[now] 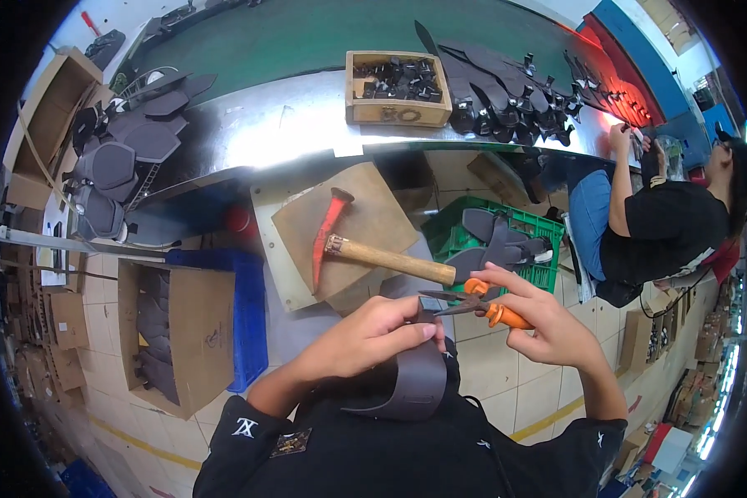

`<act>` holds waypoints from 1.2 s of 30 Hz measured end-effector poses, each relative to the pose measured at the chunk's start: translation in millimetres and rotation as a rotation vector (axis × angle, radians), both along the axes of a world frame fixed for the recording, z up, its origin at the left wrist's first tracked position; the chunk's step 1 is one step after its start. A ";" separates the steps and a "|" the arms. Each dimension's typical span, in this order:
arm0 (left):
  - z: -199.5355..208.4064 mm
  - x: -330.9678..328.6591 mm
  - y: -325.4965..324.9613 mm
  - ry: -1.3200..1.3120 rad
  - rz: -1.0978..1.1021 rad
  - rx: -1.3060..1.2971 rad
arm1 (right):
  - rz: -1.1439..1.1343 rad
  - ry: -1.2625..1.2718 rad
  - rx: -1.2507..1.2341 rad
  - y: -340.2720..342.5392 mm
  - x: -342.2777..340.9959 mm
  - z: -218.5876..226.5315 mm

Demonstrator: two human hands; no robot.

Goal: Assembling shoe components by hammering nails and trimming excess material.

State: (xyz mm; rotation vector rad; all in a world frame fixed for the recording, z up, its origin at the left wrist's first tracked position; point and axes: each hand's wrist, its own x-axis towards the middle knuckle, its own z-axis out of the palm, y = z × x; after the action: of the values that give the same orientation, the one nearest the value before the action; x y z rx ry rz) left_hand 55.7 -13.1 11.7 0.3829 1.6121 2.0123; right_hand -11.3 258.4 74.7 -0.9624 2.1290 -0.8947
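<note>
My left hand (357, 339) pinches the upper end of a dark grey curved strap piece (419, 383), whose broad lower part hangs in front of my body. In my right hand (552, 325) is a pair of pliers (508, 318) with orange handles and slim metal jaws. The jaws are spread apart, their tips close to the strap's upper end beside my left fingers; contact there cannot be made out. Just beyond my hands, a hammer (390, 259) with a red head and wooden handle lies on a tan board (382, 207).
A wooden box (398, 114) of small black metal parts stands on the metal-edged bench (299, 100). Dark strap pieces (137, 137) are heaped at left and more (498, 91) at right. A green crate (548, 274) and cardboard box (192, 344) flank me. A co-worker (668, 212) sits at right.
</note>
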 end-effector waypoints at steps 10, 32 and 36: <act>-0.3 3.9 -1.5 -0.091 0.052 0.036 | 0.034 0.112 0.127 -11.4 4.2 18.6; -0.1 16.8 -9.3 -0.103 0.081 -0.063 | -0.018 0.077 0.063 -26.0 9.4 20.5; 11.6 20.5 -12.2 -0.185 0.008 0.088 | -0.020 -0.051 -0.140 3.7 -3.7 -2.4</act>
State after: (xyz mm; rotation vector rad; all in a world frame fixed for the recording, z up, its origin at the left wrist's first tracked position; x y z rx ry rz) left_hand 76.2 -25.3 23.3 0.2154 1.4192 2.0635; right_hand -15.0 262.1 72.3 -0.9784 2.0577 -1.0788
